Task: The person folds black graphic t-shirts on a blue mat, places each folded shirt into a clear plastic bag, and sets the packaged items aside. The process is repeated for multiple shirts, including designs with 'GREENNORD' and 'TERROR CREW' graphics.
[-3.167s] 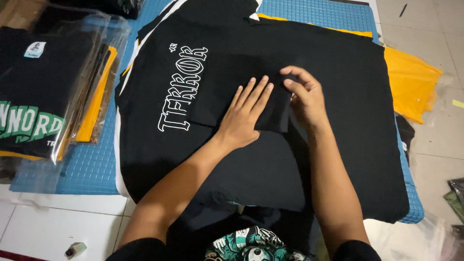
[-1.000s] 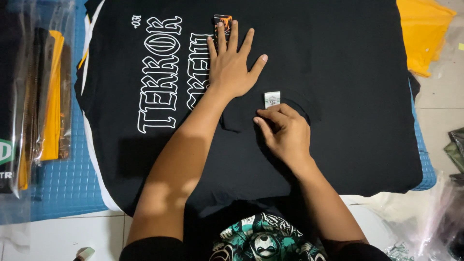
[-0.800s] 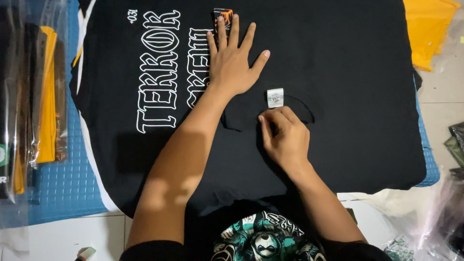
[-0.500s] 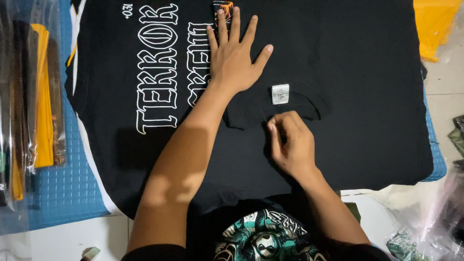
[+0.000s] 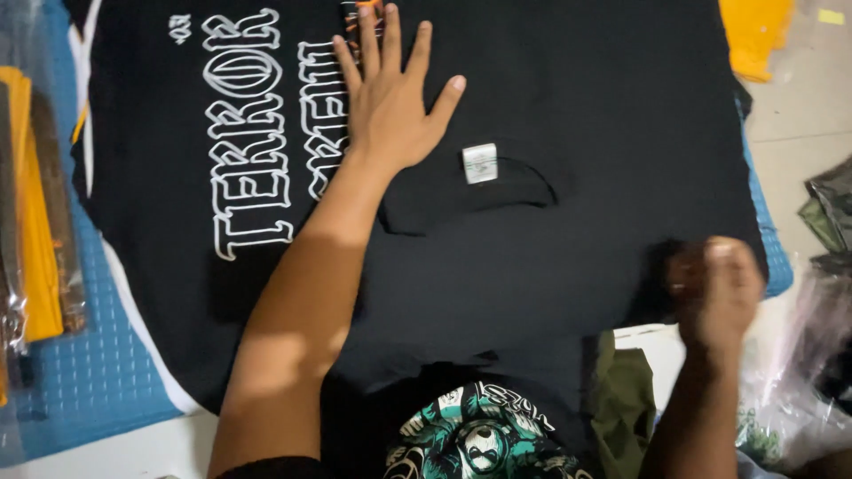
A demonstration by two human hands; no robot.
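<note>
Blue matting covers the counter (image 5: pixel 98 390) where a black T-shirt (image 5: pixel 577 106) lies spread, left hand (image 5: pixel 390 102) pressing flat with fingers splayed beside the collar label (image 5: pixel 480 163), right hand (image 5: pixel 719 288) blurred, curled at the shirt's right edge.

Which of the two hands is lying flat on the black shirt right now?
The left hand, fingers spread flat on the black shirt beside its white print. The right hand is curled and blurred at the shirt's right edge.
</note>
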